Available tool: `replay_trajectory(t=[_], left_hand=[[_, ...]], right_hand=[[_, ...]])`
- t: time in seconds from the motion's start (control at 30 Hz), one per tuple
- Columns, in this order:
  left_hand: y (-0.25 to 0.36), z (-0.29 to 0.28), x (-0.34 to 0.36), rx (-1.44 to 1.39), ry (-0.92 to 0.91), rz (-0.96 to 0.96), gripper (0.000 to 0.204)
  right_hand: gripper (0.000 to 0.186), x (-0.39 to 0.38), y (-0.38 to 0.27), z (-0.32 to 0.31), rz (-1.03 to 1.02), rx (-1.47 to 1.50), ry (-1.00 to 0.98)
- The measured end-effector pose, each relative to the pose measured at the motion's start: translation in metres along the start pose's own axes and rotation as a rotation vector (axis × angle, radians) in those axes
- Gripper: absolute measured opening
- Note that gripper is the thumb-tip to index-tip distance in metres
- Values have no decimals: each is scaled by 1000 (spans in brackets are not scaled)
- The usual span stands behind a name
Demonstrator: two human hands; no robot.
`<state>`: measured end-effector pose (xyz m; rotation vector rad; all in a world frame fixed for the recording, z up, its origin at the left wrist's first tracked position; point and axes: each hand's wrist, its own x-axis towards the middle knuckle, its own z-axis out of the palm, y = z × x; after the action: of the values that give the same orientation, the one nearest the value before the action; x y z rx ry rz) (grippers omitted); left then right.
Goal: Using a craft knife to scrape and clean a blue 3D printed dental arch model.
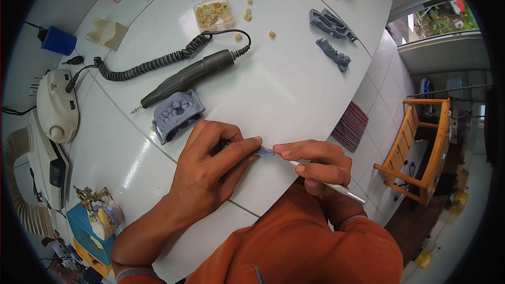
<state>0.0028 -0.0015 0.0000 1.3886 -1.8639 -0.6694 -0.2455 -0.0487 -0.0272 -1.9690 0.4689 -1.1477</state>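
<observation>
My left hand [210, 160] is closed around a small grey-blue dental model piece [265, 152], pressing it near the table's front edge. Most of that piece is hidden under my fingers; only its right end shows. In my right hand [322, 162] is a slim, pen-shaped metal hand tool [346, 193], gripped between thumb and fingers. Its front end points at the exposed end of the piece, and I cannot make out the tip. Just beyond my left hand stands a larger grey-blue dental model [178, 115] with a row of teeth.
Behind that model lies a black rotary handpiece [189, 78], its coiled cord running toward a white control unit [57, 106]. A clear box of tooth-coloured pieces [213, 14] stands farther back, with several loose ones nearby. Two grey model parts [332, 25] lie far right. A wooden stool [415, 179] stands beyond the table.
</observation>
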Motion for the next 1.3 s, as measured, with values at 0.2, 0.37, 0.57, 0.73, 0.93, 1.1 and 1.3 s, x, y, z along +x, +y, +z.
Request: replay_trajectory(t=[0.2,0.37,0.57,0.73,0.93,1.1,1.3], left_hand=[[-1,1,-1,4,7,-4,42],[-1,0,-1,8,-1,-2,42],[-1,1,0,6,0,1,42],[0,0,0,5,3,36,44],[0,0,-1,-1,-4,27,44],[0,0,0,-4,1,32,44],[-1,-1,-1,-7,0,53,47]], right_hand=[[22,2,-2,-4,13,-39,-79],[12,0,0,-3,24,26,-33],[21,3,-3,-6,9,-40,-101],[19,-1,-3,-2,6,-88,-102],[25,0,-2,-1,34,-43,-34],[29,-1,0,0,11,-34,-41],[27,-2,0,2,21,12,2]])
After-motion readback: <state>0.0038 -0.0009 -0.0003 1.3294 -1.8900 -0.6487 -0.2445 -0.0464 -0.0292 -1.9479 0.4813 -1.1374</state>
